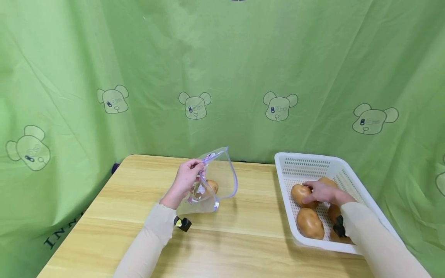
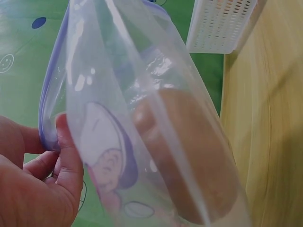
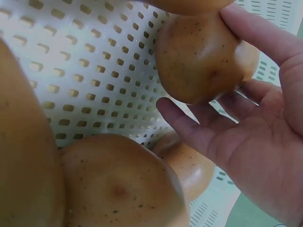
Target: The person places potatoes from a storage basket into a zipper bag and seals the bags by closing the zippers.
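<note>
My left hand (image 1: pixel 187 177) pinches the rim of a clear zip bag (image 1: pixel 224 178) with a blue seal, holding it upright on the wooden table (image 1: pixel 243 239). One brown potato (image 1: pixel 212 186) lies inside the bag (image 2: pixel 142 85). In the left wrist view the potato (image 2: pixel 189 156) shows through the plastic beside my thumb (image 2: pixel 71 156). My right hand (image 1: pixel 321 192) reaches into the white perforated basket (image 1: pixel 306 159) and wraps a potato (image 1: pixel 298 192). In the right wrist view my thumb (image 3: pixel 265 33) lies on that potato (image 3: pixel 203 56) and my fingers (image 3: pixel 189 125) curl under it.
More potatoes (image 1: pixel 309 223) lie in the basket, which sits at the table's right edge; another potato (image 3: pixel 118 184) fills the lower right wrist view. A green curtain (image 1: pixel 222 58) printed with bears hangs behind and to both sides. Bare wood lies between the bag and the basket.
</note>
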Demonstrator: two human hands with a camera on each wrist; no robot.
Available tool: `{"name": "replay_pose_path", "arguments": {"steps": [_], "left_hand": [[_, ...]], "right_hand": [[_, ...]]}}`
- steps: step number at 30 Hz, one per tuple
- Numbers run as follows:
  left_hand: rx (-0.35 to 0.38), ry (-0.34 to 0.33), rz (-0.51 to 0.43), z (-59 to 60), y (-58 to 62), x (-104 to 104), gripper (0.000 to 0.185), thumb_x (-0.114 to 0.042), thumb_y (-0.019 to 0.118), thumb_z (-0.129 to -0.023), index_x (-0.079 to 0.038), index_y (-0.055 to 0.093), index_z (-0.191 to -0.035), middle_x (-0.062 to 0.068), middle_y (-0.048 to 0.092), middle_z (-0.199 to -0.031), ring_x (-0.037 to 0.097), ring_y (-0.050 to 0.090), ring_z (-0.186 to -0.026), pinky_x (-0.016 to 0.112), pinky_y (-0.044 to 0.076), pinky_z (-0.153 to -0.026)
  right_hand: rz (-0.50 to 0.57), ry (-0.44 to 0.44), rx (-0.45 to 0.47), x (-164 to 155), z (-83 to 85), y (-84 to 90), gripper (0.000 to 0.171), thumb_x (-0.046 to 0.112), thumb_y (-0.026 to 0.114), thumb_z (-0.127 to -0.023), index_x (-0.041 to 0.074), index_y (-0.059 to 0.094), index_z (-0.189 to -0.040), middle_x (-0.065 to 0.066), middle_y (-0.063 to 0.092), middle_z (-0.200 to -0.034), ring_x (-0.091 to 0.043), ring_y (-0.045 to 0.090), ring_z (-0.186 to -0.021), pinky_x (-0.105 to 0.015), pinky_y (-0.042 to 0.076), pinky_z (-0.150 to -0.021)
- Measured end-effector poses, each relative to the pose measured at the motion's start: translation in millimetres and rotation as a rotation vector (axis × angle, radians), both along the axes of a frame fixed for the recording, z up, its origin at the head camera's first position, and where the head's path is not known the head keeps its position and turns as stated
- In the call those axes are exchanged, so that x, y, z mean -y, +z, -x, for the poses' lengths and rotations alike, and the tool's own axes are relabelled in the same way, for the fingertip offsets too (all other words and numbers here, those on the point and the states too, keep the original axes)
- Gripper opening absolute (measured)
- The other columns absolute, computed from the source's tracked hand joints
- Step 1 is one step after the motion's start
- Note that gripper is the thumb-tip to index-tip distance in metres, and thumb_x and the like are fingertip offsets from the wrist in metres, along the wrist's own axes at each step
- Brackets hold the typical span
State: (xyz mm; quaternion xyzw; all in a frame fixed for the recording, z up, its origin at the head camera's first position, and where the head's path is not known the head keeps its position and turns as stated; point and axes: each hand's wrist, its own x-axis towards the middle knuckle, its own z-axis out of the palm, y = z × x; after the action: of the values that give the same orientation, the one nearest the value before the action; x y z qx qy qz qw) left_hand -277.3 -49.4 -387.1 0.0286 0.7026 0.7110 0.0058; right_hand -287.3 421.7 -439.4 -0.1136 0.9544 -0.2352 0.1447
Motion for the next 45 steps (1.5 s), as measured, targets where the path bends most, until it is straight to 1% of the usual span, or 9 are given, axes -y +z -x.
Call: {"name": "replay_pose_path", "arguments": {"steps": [6,8,10,14,17,22,32,38,45], "left_hand": [[0.016,-0.019,-0.017,0.5,1.0,1,0.02,-0.01,0.054,-0.096,0.007,0.06,-0.106,0.009,0.06,-0.081,0.012,0.056,-0.067,0.025,0.051,-0.061],[0.024,-0.026,-0.016,0.0,2.6,2,0.021,-0.009,0.053,-0.096,0.008,0.059,-0.106,0.009,0.06,-0.081,0.012,0.056,-0.067,0.026,0.051,-0.061],[0.024,-0.033,-0.011,-5.9,9.7,2,0.021,-0.007,0.052,-0.096,0.01,0.058,-0.106,0.01,0.06,-0.08,0.012,0.055,-0.067,0.027,0.05,-0.062],[0.01,-0.024,-0.007,-6.1,8.7,2,0.019,-0.006,0.052,-0.096,0.01,0.059,-0.105,0.01,0.06,-0.079,0.013,0.056,-0.067,0.027,0.051,-0.061],[-0.002,-0.009,-0.014,-0.9,0.5,1,0.017,-0.008,0.054,-0.095,0.006,0.061,-0.103,0.009,0.061,-0.079,0.012,0.056,-0.067,0.026,0.051,-0.061],[-0.01,-0.005,-0.009,-2.6,2.1,0,0.016,-0.009,0.054,-0.095,0.003,0.062,-0.101,0.008,0.061,-0.078,0.014,0.056,-0.068,0.027,0.051,-0.061],[-0.01,-0.01,-0.018,-2.3,2.0,-2,0.016,-0.009,0.055,-0.094,0.003,0.062,-0.102,0.008,0.061,-0.078,0.014,0.057,-0.067,0.026,0.051,-0.061],[-0.011,-0.019,-0.031,-3.3,2.3,-3,0.016,-0.008,0.055,-0.094,0.004,0.062,-0.103,0.008,0.06,-0.078,0.014,0.057,-0.067,0.027,0.052,-0.062],[0.001,-0.014,-0.014,-5.0,5.1,-2,0.016,-0.009,0.056,-0.094,0.002,0.063,-0.103,0.009,0.061,-0.081,0.015,0.057,-0.069,0.029,0.053,-0.064]], "right_hand": [[0.017,-0.009,-0.097,-1,-1.6,6.3,0.069,0.03,0.08,-0.071,-0.004,0.052,-0.123,-0.014,0.061,-0.102,-0.022,0.057,-0.085,-0.038,0.047,-0.074],[0.056,-0.027,-0.11,1,-1.9,10.2,0.068,0.03,0.08,-0.071,-0.003,0.05,-0.123,-0.013,0.061,-0.103,-0.023,0.057,-0.086,-0.038,0.046,-0.075],[0.131,-0.033,-0.098,4,-2.7,16.1,0.071,0.027,0.079,-0.074,-0.006,0.044,-0.127,-0.018,0.058,-0.108,-0.026,0.057,-0.092,-0.039,0.046,-0.08],[0.215,-0.028,-0.113,12,-6.5,33.9,0.077,0.024,0.076,-0.078,-0.009,0.035,-0.133,-0.022,0.055,-0.115,-0.031,0.056,-0.1,-0.042,0.043,-0.087],[0.206,-0.016,-0.144,19,-9.8,47.2,0.076,0.027,0.074,-0.081,-0.006,0.034,-0.136,-0.021,0.055,-0.116,-0.032,0.055,-0.102,-0.046,0.043,-0.088],[0.22,0.013,-0.162,34,-14.7,66.6,0.076,0.032,0.072,-0.083,-0.001,0.032,-0.139,-0.02,0.051,-0.123,-0.034,0.051,-0.109,-0.053,0.039,-0.093],[0.283,0.054,-0.163,72,-22.5,92.8,0.075,0.033,0.069,-0.087,0.005,0.03,-0.143,-0.017,0.052,-0.123,-0.03,0.052,-0.109,-0.046,0.039,-0.093],[0.361,0.022,-0.098,97,-24.8,101.8,0.069,0.033,0.07,-0.085,0.012,0.034,-0.14,-0.015,0.052,-0.122,-0.029,0.05,-0.11,-0.042,0.038,-0.092],[0.353,0.127,-0.197,123,-21.4,107.1,0.063,0.026,0.07,-0.086,0.0,0.04,-0.134,-0.019,0.053,-0.12,-0.031,0.053,-0.108,-0.045,0.042,-0.091]]}}
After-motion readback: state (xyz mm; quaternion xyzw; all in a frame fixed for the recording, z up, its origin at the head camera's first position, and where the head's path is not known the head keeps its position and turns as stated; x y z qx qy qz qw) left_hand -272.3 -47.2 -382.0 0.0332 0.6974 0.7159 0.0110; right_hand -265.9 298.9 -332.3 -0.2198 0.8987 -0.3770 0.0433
